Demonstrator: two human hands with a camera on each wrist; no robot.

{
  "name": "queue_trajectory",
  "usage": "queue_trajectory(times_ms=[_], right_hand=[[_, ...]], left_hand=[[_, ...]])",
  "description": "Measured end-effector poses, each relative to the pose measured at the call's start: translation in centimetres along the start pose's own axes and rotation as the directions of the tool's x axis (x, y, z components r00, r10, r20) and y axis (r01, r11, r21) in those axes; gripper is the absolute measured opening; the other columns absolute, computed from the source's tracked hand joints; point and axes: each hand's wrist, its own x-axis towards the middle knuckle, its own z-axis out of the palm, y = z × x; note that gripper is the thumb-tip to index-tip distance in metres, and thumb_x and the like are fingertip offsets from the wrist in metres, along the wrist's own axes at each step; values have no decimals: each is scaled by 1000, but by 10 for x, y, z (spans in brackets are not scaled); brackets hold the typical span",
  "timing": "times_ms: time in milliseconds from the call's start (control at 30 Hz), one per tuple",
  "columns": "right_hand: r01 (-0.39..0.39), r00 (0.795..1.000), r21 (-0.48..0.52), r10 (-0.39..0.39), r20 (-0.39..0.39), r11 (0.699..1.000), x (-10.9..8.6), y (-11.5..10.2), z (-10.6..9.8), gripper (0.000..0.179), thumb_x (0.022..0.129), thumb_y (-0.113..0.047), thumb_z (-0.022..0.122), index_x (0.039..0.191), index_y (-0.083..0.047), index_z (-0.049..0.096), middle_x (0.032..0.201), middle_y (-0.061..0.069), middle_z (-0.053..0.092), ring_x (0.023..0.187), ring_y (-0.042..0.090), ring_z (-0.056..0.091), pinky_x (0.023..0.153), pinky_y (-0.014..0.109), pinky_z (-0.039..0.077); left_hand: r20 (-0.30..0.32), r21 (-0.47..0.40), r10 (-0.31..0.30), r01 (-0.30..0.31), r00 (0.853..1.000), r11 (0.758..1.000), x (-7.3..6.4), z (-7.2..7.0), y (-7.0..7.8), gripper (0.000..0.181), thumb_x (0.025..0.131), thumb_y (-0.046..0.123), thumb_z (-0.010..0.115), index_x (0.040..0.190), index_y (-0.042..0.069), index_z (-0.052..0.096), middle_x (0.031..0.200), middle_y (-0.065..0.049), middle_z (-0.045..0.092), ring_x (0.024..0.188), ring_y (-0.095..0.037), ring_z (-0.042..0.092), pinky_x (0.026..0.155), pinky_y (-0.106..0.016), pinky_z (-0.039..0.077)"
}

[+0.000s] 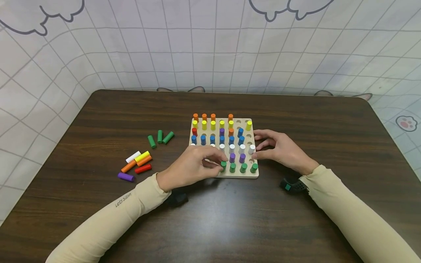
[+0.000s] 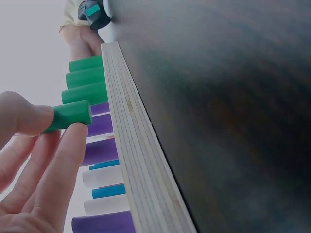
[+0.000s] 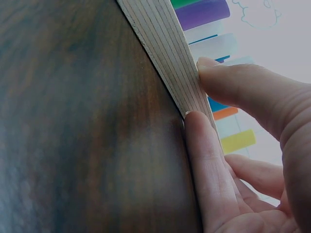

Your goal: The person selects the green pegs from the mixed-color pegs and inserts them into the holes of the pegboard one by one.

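Note:
A pale wooden pegboard [image 1: 239,174] holds rows of upright coloured pegs. My left hand [image 1: 194,164] pinches a green peg [image 2: 73,115] between thumb and fingertips over the board's front row. In the left wrist view the peg's lower end shows apart from the board's surface. Beside it in that row stand three green pegs [image 1: 243,168], with purple pegs [image 1: 232,157] just behind. At the right edge of the board, my right hand [image 1: 281,151] rests with its thumb and fingers spread along the edge. The left hand hides the board's front left part.
Three loose green pegs [image 1: 160,136] lie on the dark wooden table [image 1: 210,226] left of the board. Nearer are a white peg [image 1: 133,157], a yellow peg [image 1: 142,156], orange pegs [image 1: 128,166], a red peg [image 1: 143,168] and a purple peg [image 1: 126,177].

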Motion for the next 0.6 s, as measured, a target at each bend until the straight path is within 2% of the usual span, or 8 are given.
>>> queue_trajectory(times_ms=[367,600], right_hand=[[-1,1000,4,1,4,1000,0,0,0,85,83,-42,86,153,-19,46,138,4,62,112,18,68,94,24,51],[2,1000,-3,-2,6,1000,0,0,0,84,83,-42,86,154,-19,46,138,4,63,112,18,68,93,25,51]], left_hand=[[43,45,-43,41,998,998,1,0,-1,22,92,7,74,113,10,74,115,-3,77,101,-14,76,91,-24,62],[38,51,-44,43,998,998,1,2,-3,20,92,8,74,113,11,74,113,-2,76,101,-12,75,91,-24,62]])
